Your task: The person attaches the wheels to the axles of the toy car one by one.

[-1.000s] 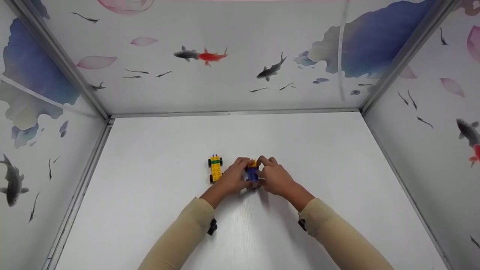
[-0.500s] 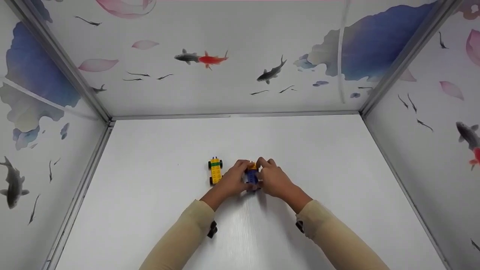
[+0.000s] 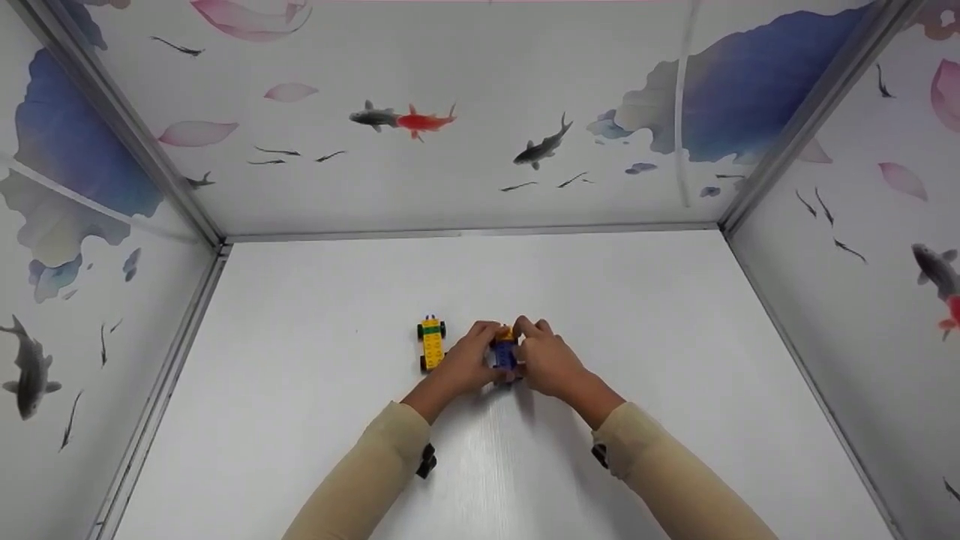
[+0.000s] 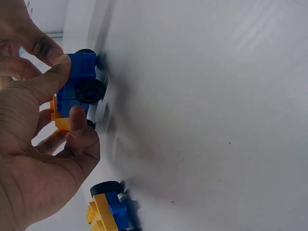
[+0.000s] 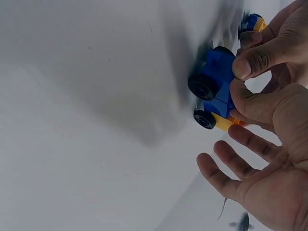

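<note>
Between the two hands on the white table stands a toy brick car (image 3: 505,355), blue at its near end and yellow at its far end, with black wheels. My left hand (image 3: 466,358) holds it from the left, thumb against the blue near end in the left wrist view. From the other side my right hand (image 3: 553,361) pinches it; in the right wrist view its thumb touches the blue bricks (image 5: 220,70) while several fingers (image 5: 222,175) spread away. The hands partly hide the car in the head view.
A second toy car (image 3: 433,345), mostly yellow with a green strip and black wheels, stands just left of the left hand. Printed panels enclose the white tabletop (image 3: 315,300) at the back (image 3: 480,180) and both sides.
The head view has tilted slightly, so the scene sits a little lower in it. Both hands stay on the same car, with scarcely any visible movement.
</note>
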Motion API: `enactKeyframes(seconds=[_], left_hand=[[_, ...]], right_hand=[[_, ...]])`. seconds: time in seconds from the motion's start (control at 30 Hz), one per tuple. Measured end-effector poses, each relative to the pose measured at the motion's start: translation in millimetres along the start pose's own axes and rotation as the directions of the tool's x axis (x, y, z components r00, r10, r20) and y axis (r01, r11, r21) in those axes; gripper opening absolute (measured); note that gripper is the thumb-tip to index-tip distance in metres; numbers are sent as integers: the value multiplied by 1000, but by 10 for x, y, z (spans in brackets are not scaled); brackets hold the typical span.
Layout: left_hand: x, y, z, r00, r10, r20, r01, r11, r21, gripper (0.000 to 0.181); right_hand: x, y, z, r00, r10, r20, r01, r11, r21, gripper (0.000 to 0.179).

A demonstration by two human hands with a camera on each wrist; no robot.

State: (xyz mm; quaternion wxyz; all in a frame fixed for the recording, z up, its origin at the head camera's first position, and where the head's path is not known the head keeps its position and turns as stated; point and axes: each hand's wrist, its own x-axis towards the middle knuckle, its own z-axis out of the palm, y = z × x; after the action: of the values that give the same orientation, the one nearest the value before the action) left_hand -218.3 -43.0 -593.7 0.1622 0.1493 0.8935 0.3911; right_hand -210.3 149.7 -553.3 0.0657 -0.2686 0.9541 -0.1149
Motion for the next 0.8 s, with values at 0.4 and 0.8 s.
enactKeyframes(seconds=[0.4,0.8], left_hand=[[3,13,29,1000,-20,0,20,1000,-10,77],[-7,44,29,1000,-31,-2,31,999,13,78]], right_hand=[[-10,-1,-7,1000,-25,-5,25,999,-22,19],[-11,-9,-12,1000,-8,-4,8,1000,-15,19]])
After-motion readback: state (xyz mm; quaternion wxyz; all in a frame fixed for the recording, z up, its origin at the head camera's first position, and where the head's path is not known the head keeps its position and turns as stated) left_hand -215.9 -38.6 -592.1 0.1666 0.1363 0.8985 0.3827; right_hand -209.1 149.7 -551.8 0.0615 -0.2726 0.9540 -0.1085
